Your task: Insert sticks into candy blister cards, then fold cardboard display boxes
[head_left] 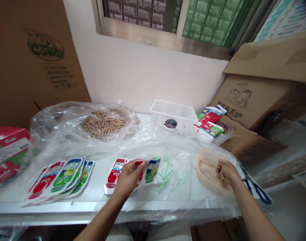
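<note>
Against the left wall leans a big brown carton (29, 60) stamped "Toy Candy" in green. At the right stand two cardboard boxes (255, 97), one with a kettle drawing and Chinese print, the lower one reading "LITOL". The white table (100, 192) lies under a crumpled clear plastic sheet (153, 144), which also wraps one heap of wooden sticks (105, 124) at the back. Beside that sits one white basket (173, 115) with a dark sticker I cannot read. A fan of packets (62, 177), four or perhaps five, lies front left. Front centre are the printed packets (115, 174), a red one marked "Cola". The left hand (129, 177) grips them, fingers together and thumb on top. The right hand (225, 172) is fisted around a few thin sticks (212, 165). Loose green straws (168, 177) are scattered between the hands.
</note>
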Tool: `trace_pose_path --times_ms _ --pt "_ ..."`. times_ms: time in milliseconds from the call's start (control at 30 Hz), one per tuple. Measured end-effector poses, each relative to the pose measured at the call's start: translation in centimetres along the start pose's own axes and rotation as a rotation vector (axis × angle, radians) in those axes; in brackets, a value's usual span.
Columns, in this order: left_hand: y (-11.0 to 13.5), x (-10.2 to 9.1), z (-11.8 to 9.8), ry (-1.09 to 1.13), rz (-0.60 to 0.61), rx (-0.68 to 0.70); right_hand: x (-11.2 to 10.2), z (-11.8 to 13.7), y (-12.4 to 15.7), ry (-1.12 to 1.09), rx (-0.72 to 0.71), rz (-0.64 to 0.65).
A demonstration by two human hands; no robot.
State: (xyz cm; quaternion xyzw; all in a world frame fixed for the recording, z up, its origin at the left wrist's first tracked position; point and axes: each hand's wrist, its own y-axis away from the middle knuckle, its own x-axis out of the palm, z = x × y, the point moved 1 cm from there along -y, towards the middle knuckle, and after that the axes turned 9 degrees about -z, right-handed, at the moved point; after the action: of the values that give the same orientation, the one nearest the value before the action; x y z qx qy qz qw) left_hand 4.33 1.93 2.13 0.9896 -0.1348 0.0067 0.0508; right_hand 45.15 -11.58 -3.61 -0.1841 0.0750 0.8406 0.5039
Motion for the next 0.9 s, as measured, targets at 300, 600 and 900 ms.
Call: trace_pose_path --times_ms 300,600,900 --pt "0.3 8.8 1.7 0.341 -0.152 -0.001 8.5 8.7 9.5 -0.769 0.027 0.075" --pt "0.7 12.8 2.8 0.710 -0.277 -0.198 14.6 9.9 20.8 -0.719 0.121 0.397" --pt "-0.3 8.2 2.2 0.210 -0.057 0.064 10.2 10.4 16.7 -0.014 -0.481 0.559"
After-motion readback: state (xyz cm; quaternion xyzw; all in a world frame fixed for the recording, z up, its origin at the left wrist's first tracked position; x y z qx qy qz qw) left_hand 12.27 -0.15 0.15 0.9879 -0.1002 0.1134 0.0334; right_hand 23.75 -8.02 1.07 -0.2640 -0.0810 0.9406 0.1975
